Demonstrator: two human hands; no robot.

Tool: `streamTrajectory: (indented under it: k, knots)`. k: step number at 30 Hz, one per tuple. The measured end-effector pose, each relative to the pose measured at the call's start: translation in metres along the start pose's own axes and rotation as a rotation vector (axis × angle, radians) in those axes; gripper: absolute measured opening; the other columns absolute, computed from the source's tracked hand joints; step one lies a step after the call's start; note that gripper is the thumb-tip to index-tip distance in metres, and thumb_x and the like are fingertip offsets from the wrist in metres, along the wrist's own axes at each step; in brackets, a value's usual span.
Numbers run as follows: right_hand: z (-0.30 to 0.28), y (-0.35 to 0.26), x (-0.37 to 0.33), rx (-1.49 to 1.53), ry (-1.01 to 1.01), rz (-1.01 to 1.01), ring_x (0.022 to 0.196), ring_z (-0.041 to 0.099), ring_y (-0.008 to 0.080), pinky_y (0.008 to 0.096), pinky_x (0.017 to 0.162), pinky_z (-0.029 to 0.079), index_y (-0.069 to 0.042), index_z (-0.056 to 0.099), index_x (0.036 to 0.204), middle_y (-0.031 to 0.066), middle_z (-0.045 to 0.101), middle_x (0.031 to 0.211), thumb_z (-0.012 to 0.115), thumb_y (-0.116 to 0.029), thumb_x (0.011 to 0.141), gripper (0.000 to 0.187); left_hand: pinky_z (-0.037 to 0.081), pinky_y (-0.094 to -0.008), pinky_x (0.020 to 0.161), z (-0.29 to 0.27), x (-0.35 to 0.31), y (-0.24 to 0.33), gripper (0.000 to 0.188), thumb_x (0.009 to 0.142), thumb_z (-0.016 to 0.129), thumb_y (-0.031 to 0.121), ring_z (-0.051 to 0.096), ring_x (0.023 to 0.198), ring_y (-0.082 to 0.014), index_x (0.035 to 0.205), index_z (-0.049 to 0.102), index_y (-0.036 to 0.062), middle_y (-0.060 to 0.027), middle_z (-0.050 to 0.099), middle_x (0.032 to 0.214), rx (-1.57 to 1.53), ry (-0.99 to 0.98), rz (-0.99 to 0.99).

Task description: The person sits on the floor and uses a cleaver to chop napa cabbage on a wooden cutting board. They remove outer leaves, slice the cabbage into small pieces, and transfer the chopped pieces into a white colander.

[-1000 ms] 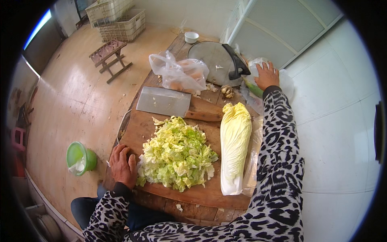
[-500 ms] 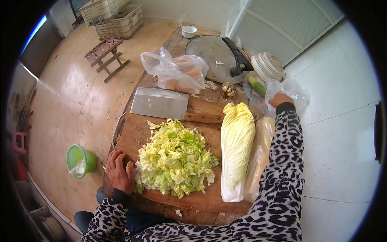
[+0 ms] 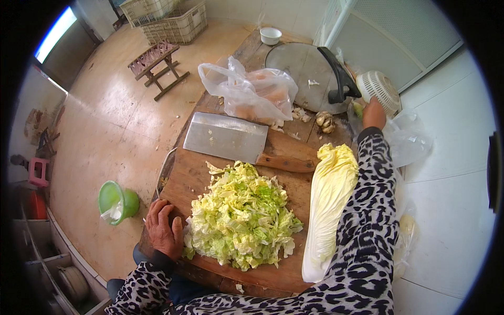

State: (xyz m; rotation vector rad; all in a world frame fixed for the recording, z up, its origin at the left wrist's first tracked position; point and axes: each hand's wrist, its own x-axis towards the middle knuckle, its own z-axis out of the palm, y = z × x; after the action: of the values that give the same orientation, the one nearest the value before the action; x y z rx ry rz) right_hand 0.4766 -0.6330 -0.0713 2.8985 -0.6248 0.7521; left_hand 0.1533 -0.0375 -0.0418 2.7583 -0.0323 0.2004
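— Any change with the right hand [image 3: 374,113]?
— Up from the clear bag [image 3: 409,138], beside the white slotted basket [image 3: 379,88]; can't tell grip.
— Left hand [image 3: 165,231]?
— Loosely half-open, by chopped napa cabbage [image 3: 241,220] on the board [image 3: 295,195]; likely pausing chopping.

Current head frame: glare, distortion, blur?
Head view: bright opening at upper left is blown out, leaving a pale sheen on the floor; head view: black fisheye rim swallows the corners; head view: chopped cabbage and cleaver show no obvious blur.
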Motion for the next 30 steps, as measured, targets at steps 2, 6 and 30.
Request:
streamTrajectory:
  k: [2,6,30]
  knots:
    - [0.001,0.008,0.009,-0.034,-0.008,-0.012,0.091,0.070,0.0417,0.0529,0.076,0.055,-0.007,0.066,0.104,0.0203,0.073,0.094,0.053,-0.016,0.096,0.018,0.032,-0.0497,0.114,0.001,0.000,0.000,0.035,0.093,0.057,0.016,0.043,0.136,-0.0407,0.124,0.057,0.0009,-0.0206,0.052,0.137,-0.026,-0.004,0.000]
    - [-0.003,0.006,0.022,-0.120,-0.095,-0.014,0.090,0.073,0.0377,0.0512,0.076,0.057,-0.009,0.070,0.108,0.0179,0.074,0.094,0.054,-0.018,0.096,0.022,0.031,-0.0503,0.114,0.001,0.001,-0.001,0.037,0.091,0.059,0.015,0.043,0.136,-0.0411,0.124,0.056,0.0009,-0.0205,0.052,0.137,-0.026,-0.005,0.000]
    - [-0.026,-0.003,0.010,-0.251,-0.011,-0.004,0.083,0.073,0.0380,0.0521,0.070,0.057,-0.013,0.060,0.108,0.0146,0.073,0.091,0.053,-0.031,0.098,0.021,0.031,-0.0489,0.113,-0.004,0.004,0.009,0.041,0.086,0.068,0.013,0.043,0.136,-0.0392,0.123,0.056,0.0035,-0.0175,0.051,0.137,-0.021,0.007,-0.031]
